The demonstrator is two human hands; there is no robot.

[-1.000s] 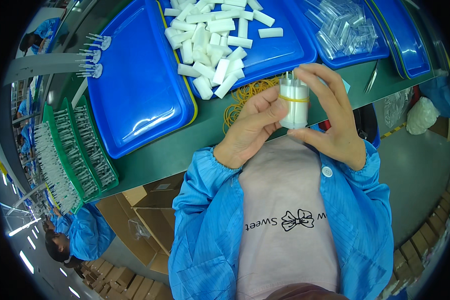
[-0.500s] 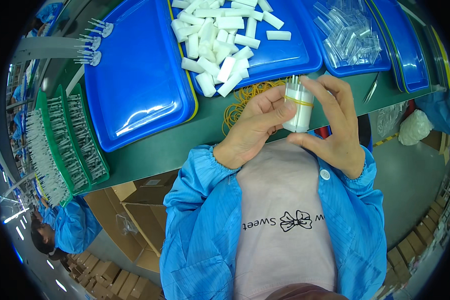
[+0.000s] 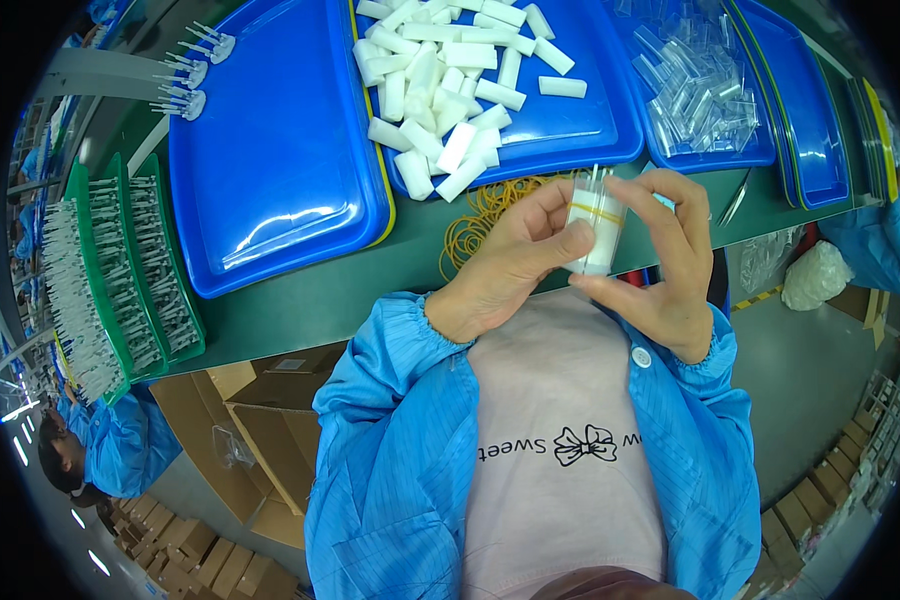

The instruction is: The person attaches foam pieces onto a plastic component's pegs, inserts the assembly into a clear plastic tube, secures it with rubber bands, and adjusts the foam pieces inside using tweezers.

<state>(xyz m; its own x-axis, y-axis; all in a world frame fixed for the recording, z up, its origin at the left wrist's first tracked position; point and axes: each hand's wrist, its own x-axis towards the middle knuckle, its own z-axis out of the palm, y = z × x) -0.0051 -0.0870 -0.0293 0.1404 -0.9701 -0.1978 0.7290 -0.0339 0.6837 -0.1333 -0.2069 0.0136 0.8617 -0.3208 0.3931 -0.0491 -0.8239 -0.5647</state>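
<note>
My left hand (image 3: 510, 262) and my right hand (image 3: 660, 262) both grip a small bundle of white tubes (image 3: 596, 230), held upright just above the table's near edge. A yellow rubber band circles the bundle. Loose yellow rubber bands (image 3: 480, 212) lie on the green table beside my left hand. Behind them a blue tray (image 3: 570, 120) holds several loose white tubes (image 3: 445, 85).
An empty blue tray (image 3: 270, 150) sits at the left, another blue tray with clear plastic tubes (image 3: 700, 85) at the right. Green racks of small parts (image 3: 120, 270) line the far left. Tweezers (image 3: 735, 197) lie by the right tray. Cardboard boxes (image 3: 240, 430) stand below the table.
Both hands have kept hold of the bundle at the table's edge; the fingers have shifted a little around it.
</note>
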